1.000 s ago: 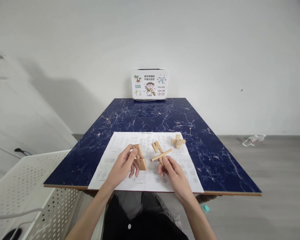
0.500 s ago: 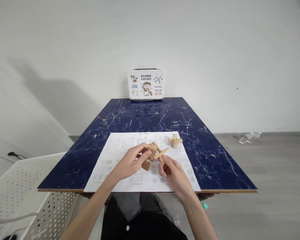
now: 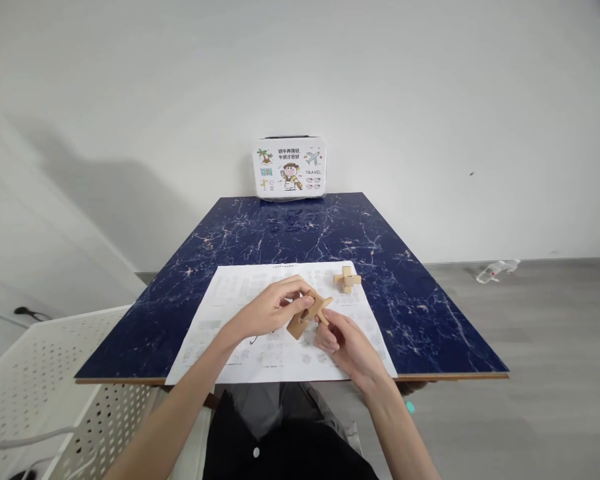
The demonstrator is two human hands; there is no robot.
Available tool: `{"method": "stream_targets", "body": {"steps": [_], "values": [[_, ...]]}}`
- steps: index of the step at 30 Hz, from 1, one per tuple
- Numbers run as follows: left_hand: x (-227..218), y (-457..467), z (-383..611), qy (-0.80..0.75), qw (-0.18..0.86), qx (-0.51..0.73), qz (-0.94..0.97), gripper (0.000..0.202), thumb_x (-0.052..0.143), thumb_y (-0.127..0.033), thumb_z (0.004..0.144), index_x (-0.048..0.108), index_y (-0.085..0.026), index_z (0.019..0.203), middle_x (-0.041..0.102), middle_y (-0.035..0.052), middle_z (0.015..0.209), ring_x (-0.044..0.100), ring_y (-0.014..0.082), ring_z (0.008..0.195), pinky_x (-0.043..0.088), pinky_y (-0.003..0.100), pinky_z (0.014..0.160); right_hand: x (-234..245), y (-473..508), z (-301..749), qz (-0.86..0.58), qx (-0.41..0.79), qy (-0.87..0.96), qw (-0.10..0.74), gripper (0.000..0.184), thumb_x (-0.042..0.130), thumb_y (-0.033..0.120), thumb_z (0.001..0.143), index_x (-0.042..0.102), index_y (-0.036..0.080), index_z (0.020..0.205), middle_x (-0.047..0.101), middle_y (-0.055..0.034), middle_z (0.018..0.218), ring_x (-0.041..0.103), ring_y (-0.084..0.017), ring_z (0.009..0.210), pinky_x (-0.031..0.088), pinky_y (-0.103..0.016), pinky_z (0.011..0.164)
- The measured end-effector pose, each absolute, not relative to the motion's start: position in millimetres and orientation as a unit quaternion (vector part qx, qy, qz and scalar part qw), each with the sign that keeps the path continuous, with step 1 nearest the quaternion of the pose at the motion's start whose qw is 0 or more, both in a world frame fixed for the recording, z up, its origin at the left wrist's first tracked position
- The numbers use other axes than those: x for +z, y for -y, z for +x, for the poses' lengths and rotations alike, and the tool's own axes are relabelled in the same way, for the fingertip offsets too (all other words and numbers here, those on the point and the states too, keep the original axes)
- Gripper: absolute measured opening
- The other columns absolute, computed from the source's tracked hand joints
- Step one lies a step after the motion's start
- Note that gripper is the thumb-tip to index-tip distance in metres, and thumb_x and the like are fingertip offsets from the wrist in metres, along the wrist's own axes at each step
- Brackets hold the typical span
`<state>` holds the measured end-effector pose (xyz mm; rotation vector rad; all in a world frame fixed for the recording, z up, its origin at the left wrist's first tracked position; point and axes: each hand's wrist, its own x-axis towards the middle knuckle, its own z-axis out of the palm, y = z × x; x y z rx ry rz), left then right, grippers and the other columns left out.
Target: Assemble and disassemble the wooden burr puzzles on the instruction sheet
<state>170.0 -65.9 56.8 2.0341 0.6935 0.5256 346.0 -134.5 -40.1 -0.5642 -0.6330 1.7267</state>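
My left hand (image 3: 275, 308) is closed on a flat wooden puzzle piece (image 3: 297, 327) with a hole in it, thumb on its upper face. Thumb and fingers of my right hand (image 3: 344, 341) pinch a thin wooden puzzle piece (image 3: 324, 315) that meets the left one at its right end. How the two fit together is partly covered by my fingers. Both are held above a printed white sheet (image 3: 205, 353). Beyond my right hand, an assembled wooden cross puzzle (image 3: 347, 280) rests at the sheet's upper right corner.
The sheet lies on a blue marbled table (image 3: 290, 230). At the far edge a white case with cartoon prints (image 3: 290, 168) leans on the wall. A white perforated container (image 3: 95, 407) stands left of the table. A clear plastic bottle (image 3: 497, 270) lies on the floor at right.
The thin piece in my right hand has turned and moved closer against the flat piece. My left hand has tilted the flat piece, and a dark string now shows below my left hand.
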Motion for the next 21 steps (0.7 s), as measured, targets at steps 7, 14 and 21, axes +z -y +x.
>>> {"method": "stream_targets", "body": {"steps": [7,14,21], "values": [[67,59,176,-0.281,0.431,0.174,0.84,0.03,0.053,-0.045,0.106,0.07,-0.022,0.104,0.068,0.0052,0.104,0.063,0.0167,0.085,0.05,0.031,0.076,-37,135,350,-0.218,0.764,0.244,0.556,0.03,0.078,0.037,0.091,0.065,0.014,0.078,0.035,0.0099,0.051,0.019,-0.006,0.048,0.024,-0.022,0.049],[69,58,176,-0.279,0.392,0.181,0.858,0.03,0.053,-0.044,0.105,0.072,-0.022,0.099,0.07,0.0062,0.1,0.063,0.0176,0.082,0.049,0.031,0.072,-36,136,351,-0.217,0.771,0.25,0.544,0.029,0.076,0.038,0.092,0.064,0.015,0.078,0.03,0.0112,0.051,0.016,-0.007,0.048,0.024,-0.021,0.048],[79,59,179,-0.28,0.357,0.146,0.879,0.029,0.052,-0.041,0.106,0.071,-0.021,0.096,0.07,0.005,0.097,0.061,0.0181,0.081,0.045,0.03,0.071,-38,136,353,-0.21,0.78,0.265,0.527,0.029,0.075,0.039,0.093,0.065,0.015,0.08,0.029,0.0113,0.051,0.016,-0.007,0.048,0.023,-0.022,0.049]]}}
